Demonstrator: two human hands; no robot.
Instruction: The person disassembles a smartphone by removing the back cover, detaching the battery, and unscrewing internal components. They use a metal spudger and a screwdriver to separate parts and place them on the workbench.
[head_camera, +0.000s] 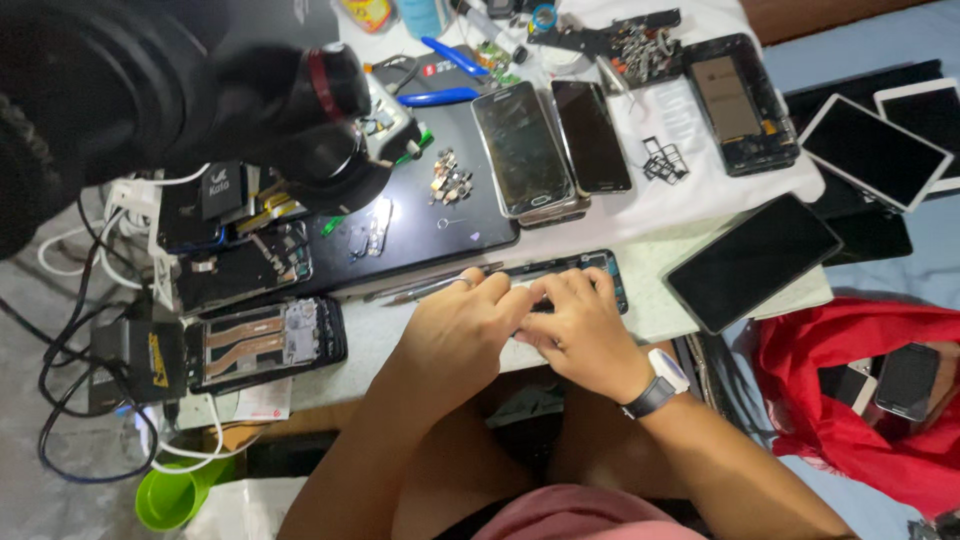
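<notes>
Lying across the white table (660, 300) in front of you, the dark phone frame (590, 268) has its long axis running left to right, parallel to the table edge, and both your hands sit on its near side. Your left hand (462, 325) covers the left part of the frame with fingers curled down on it; your right hand (580, 325), with a watch (662, 385) on the wrist, presses on the middle, so the right end stays uncovered. Both hands are bent and pressing, not flat; what the fingertips pinch, I cannot tell. Thin metal tweezers (430, 285) lie just beside your left hand, pointing left along the same axis.
</notes>
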